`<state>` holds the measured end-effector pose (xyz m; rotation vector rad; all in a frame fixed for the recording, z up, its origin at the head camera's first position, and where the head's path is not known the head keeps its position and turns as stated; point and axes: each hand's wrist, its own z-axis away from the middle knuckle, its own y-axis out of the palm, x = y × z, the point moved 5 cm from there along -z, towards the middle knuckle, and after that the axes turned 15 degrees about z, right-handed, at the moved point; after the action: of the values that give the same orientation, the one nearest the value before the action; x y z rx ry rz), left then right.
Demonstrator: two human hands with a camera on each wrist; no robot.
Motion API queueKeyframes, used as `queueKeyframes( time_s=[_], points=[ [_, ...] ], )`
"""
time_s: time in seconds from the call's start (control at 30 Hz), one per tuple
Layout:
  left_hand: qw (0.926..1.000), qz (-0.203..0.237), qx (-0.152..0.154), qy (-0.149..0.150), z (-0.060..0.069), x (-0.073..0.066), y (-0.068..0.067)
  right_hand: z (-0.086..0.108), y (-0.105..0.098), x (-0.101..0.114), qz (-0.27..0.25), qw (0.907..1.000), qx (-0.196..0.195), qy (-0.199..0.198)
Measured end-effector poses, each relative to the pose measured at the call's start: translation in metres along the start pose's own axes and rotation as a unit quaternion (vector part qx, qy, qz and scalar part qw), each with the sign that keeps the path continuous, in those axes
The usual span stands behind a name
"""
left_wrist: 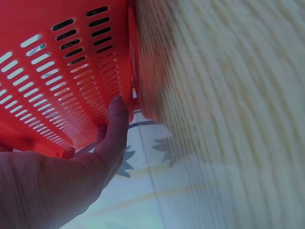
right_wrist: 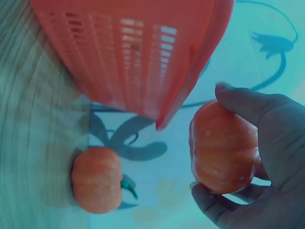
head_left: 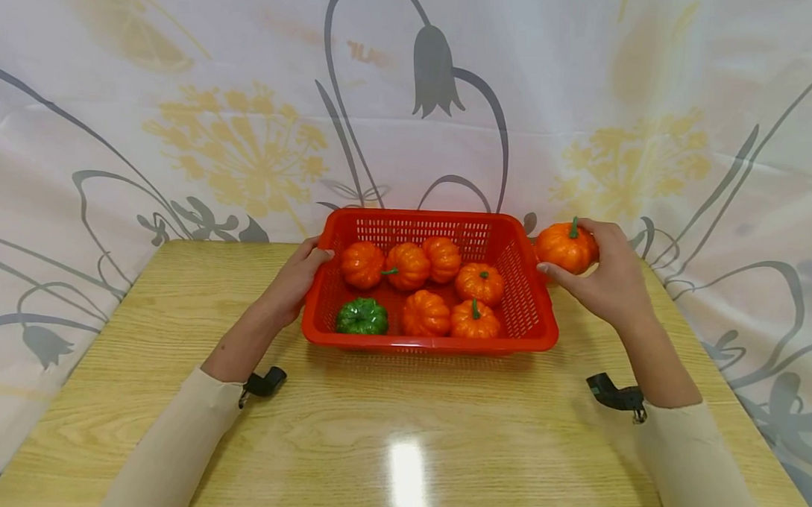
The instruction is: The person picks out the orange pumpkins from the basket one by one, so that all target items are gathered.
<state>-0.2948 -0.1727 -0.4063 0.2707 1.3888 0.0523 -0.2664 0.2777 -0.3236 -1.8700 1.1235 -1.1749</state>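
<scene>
A red plastic basket (head_left: 430, 343) with slotted walls stands on the table, holding several small orange pumpkins (head_left: 426, 314) and one green pumpkin (head_left: 362, 317). My left hand (head_left: 296, 279) grips its left rim, the thumb on top and the fingers along the outer wall, as the left wrist view shows. Just outside the right rim, my right hand (head_left: 610, 272) holds another orange pumpkin (head_left: 563, 248) between thumb and fingers, its green stem upward. Below that hand, the right wrist view has one more orange pumpkin (right_wrist: 97, 180) on the table beside the basket; in the head view it is mostly hidden.
The wooden table (head_left: 346, 423) ends at a patterned cloth backdrop (head_left: 252, 47) right behind the basket. A black wrist device (head_left: 265, 383) is worn on the left wrist, and a second black device (head_left: 616, 395) on the right.
</scene>
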Motion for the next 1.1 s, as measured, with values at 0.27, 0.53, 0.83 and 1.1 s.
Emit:
queueKeyframes(
  time_s=[0.27,0.53,0.83,1.1],
  points=[
    [1.0000,-0.001,-0.003,-0.002,-0.001,0.000,0.000,-0.005,0.000,-0.025,0.008,0.9995,-0.012,0.028],
    [1.0000,-0.005,-0.002,-0.003,-0.001,-0.002,0.000,-0.008,0.001,-0.046,0.009,0.9980,-0.024,0.058],
    [1.0000,0.000,0.001,0.002,0.000,-0.001,0.001,-0.010,0.007,-0.068,0.020,0.9966,-0.043,0.068],
    [1.0000,-0.001,-0.002,0.001,-0.001,0.000,-0.001,-0.011,0.012,-0.085,0.029,0.9951,-0.036,0.087]
  ],
)
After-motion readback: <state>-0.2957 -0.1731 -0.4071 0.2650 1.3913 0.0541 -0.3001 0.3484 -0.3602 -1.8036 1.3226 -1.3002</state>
